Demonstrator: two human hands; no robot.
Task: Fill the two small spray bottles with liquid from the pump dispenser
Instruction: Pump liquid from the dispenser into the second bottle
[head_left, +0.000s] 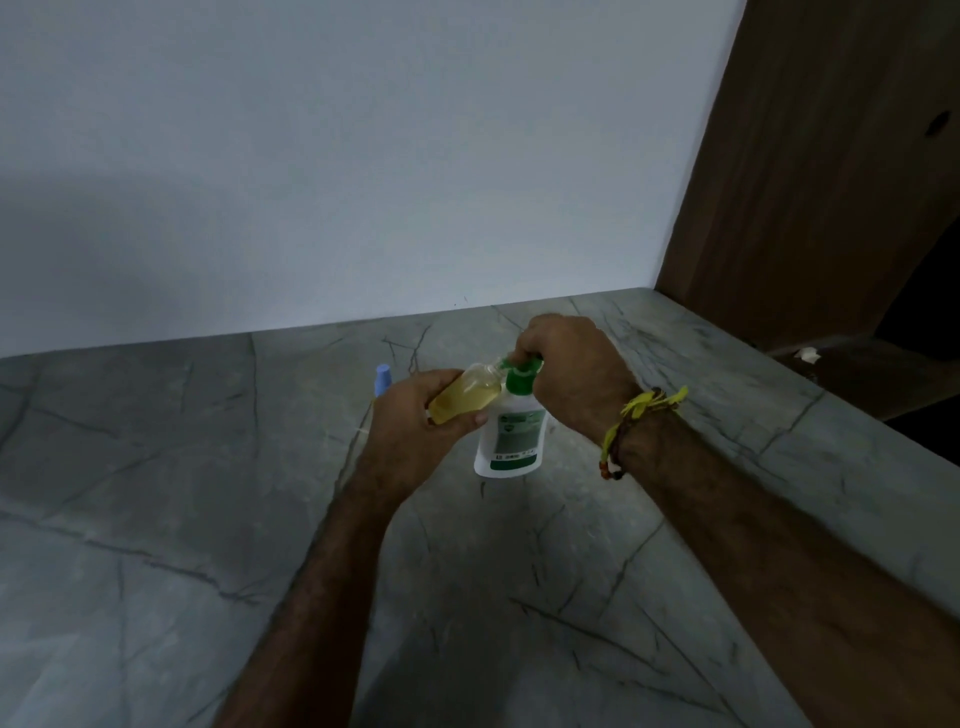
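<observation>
My left hand (415, 415) grips a small spray bottle (465, 397) of yellow liquid, tilted, its neck at the green pump head of the pump dispenser (511, 434), where my right hand (569, 371) presses, fingers curled; I see bare grey countertop (156, 519) left and near, wall edge close behind, a blue-capped bottle (383, 378) beyond my left hand

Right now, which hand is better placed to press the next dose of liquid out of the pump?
The right hand: it already sits on the green pump head of the dispenser. The left hand is busy gripping the small bottle tilted toward the nozzle.
</observation>
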